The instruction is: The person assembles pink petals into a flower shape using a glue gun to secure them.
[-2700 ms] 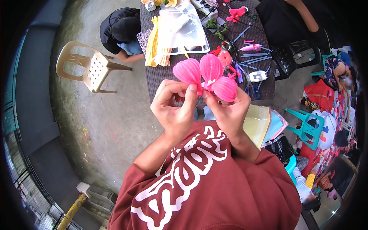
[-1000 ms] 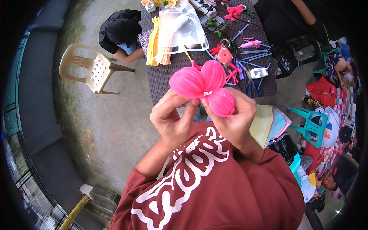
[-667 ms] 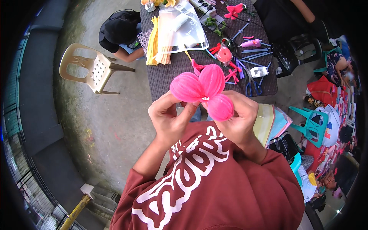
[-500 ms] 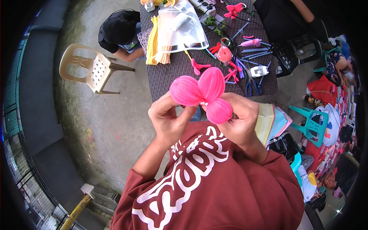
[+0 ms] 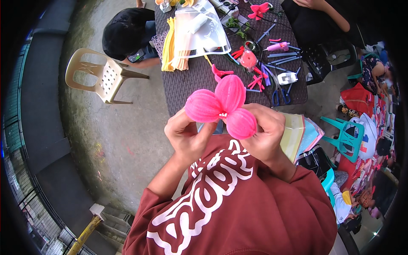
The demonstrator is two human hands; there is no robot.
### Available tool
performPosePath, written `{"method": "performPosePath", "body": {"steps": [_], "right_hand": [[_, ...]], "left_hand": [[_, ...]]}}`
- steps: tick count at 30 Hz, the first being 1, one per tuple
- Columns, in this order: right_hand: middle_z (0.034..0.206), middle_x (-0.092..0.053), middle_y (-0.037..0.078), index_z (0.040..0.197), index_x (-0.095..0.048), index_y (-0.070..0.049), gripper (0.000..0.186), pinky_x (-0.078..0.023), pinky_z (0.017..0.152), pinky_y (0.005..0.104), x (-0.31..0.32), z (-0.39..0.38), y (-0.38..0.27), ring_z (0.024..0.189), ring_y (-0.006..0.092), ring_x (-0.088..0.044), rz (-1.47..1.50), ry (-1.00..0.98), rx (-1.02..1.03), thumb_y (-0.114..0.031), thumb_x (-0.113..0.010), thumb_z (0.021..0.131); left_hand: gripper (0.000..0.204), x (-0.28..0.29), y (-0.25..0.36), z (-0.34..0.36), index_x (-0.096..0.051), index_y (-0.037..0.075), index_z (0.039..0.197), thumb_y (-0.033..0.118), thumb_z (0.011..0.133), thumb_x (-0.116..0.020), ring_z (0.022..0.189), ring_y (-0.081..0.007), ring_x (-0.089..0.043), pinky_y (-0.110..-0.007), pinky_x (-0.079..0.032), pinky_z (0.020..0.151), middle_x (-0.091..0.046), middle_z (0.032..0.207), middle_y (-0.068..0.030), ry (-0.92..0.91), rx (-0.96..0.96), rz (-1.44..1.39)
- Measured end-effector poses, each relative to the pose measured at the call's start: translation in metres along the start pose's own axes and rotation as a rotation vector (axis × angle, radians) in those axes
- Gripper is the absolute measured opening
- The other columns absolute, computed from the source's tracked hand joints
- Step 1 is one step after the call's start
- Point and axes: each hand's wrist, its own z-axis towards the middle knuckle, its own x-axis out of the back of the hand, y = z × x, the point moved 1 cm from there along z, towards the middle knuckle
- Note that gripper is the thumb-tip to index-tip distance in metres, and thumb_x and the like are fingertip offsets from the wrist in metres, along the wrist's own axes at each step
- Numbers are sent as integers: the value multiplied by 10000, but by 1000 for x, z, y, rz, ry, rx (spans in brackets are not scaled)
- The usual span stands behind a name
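Note:
A pink fuzzy three-petal flower [image 5: 229, 91] with small white bits at its centre is held up in front of my body, below the near edge of the dark woven table [image 5: 178, 89]. My left hand [image 5: 189, 136] pinches it from beneath at the left, thumb under the centre. My right hand [image 5: 265, 131] grips it from behind the lower-right petal, with the fingertips partly hidden. Just beyond the flower lie pink pieces [image 5: 221, 72], blue scissors [image 5: 280, 95] and a white dispenser [image 5: 287, 78].
The table holds yellow strips [image 5: 169, 44], clear bags [image 5: 195, 29], a glue gun [image 5: 276, 46] and sticks. A person [image 5: 123, 34] bends at its left beside a beige chair [image 5: 97, 76]; another [image 5: 314, 21] sits at its right. Teal chairs [image 5: 344, 140] and other people are farther right.
The flower has turned to show its petals from above and has come slightly down and left, my hands moving with it. The person at the left has leaned farther over.

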Motion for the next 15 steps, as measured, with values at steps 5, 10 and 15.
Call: {"method": "performPosePath", "body": {"steps": [5,10,15], "right_hand": [[769,-653,120,793,-631,1,190,-512,590,311,1,0,-2,662,260,-640,-47,3,49,-36,-706,624],[779,-654,119,798,-634,0,190,-515,591,314,0,0,-4,667,259,-641,-60,10,58,-33,-704,623],[784,-655,124,807,-640,2,187,-518,588,314,0,1,-6,673,259,-644,-65,-7,69,-26,-698,632]], "left_hand": [[190,-1,5,2,-646,-55,863,-106,682,-666,738,-97,-581,-218,-437,639,-645,836,-87,-22,53,-82],[158,1,7,5,-649,-54,837,-90,686,-679,747,-108,-586,-229,-443,647,-649,826,-87,-57,63,-60],[135,2,6,3,-651,-53,825,-73,697,-688,743,-116,-590,-234,-444,645,-652,828,-90,-59,46,-52]]}}
